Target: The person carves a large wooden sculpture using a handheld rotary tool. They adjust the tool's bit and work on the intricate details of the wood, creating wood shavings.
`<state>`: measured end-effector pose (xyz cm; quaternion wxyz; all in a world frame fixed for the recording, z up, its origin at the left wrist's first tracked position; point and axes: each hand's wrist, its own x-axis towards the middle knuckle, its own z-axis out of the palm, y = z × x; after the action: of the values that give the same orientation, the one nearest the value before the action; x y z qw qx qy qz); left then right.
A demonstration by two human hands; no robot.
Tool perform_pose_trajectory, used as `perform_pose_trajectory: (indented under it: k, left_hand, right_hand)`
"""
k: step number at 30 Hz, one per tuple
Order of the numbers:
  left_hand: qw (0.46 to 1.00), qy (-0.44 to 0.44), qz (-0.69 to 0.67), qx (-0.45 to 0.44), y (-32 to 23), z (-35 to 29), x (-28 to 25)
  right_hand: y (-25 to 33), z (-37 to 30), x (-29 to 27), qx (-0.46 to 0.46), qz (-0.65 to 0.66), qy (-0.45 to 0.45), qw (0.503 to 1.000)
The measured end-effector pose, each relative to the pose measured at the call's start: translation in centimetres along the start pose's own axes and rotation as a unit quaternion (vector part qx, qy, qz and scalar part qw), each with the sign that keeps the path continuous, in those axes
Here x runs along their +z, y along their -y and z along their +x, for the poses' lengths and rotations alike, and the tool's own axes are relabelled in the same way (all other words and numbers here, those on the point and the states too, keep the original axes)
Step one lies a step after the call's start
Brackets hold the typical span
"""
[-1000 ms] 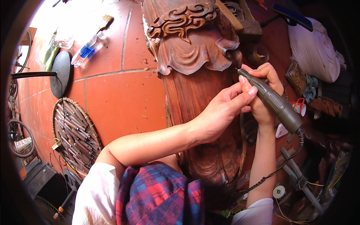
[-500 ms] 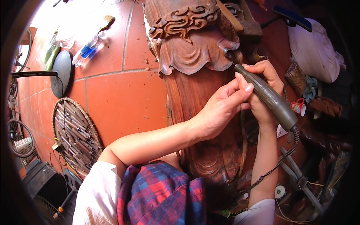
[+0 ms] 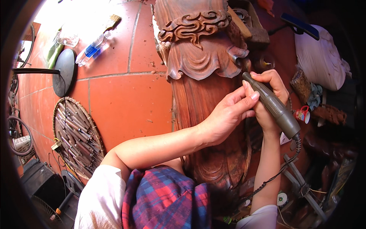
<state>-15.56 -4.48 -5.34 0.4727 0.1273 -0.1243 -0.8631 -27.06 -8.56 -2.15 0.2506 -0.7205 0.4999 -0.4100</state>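
Observation:
My right hand (image 3: 266,117) is wrapped round a dark grey-green rotary tool handpiece (image 3: 273,104), its coiled cable running down beside my forearm. The narrow front end points up and to the left, over the right edge of a reddish-brown wood carving (image 3: 190,101). Thumb and fingers of my left hand (image 3: 227,112) are pinched together at the handpiece's front part, touching my right fingers. Beneath both arms lies the long carving, with a rippled hem and a raised scroll band (image 3: 194,26) at its far end. The tool's tip is too small to make out.
At left, a round basket (image 3: 56,118) holds many thin rods, near a black disc-shaped base (image 3: 64,72). A plastic bottle (image 3: 91,50) and a brush (image 3: 112,22) lie on the red tiles. To the right are a red mug (image 3: 302,114), a white sack (image 3: 320,57) and a metal stand (image 3: 301,183).
The whole view has shifted slightly, so the carving appears lower and further right. Both hands keep their hold, with the handpiece tilted nearly the same way.

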Motion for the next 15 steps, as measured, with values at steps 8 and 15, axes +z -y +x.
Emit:
perform_pose_trajectory:
  k: [8, 15]
  left_hand:
    - [1.000, 0.012, 0.006, -0.017, 0.3, 0.2, -0.2]
    - [0.999, 0.018, 0.050, -0.008, 0.5, 0.6, -0.2]
  right_hand:
    - [-1.1, -0.5, -0.6, 0.004, 0.029, 0.024, 0.999]
    - [-1.5, -1.0, -0.7, 0.052, 0.095, 0.015, 0.994]
